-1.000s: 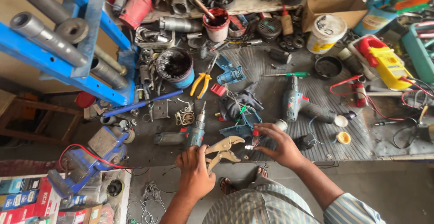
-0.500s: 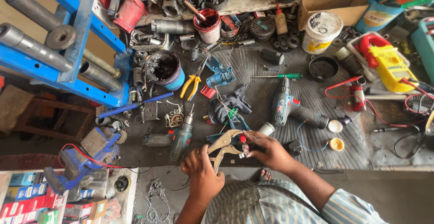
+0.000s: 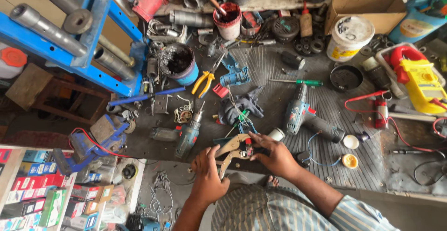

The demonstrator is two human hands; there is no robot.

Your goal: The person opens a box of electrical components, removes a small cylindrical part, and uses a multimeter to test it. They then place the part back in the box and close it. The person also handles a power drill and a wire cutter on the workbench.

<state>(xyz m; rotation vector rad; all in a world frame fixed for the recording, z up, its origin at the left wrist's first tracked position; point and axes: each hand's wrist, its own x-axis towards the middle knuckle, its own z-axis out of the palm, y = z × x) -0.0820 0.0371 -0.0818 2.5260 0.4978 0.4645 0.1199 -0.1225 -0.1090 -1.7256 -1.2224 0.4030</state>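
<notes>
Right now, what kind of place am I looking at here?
Probably a power-tool repair workshop. The dark workbench is littered with drills, yellow-handled pliers and a greasy blue tub, while the left hand and right hand work locking pliers at the bench edge.

Both hands work at the near edge of the tabletop, the left hand and right hand on locking pliers. Just left lies a teal drill; just right, a second drill and blue wire. A grey rag blocks straight ahead. Bare ribbed mat opens beyond it.
</notes>
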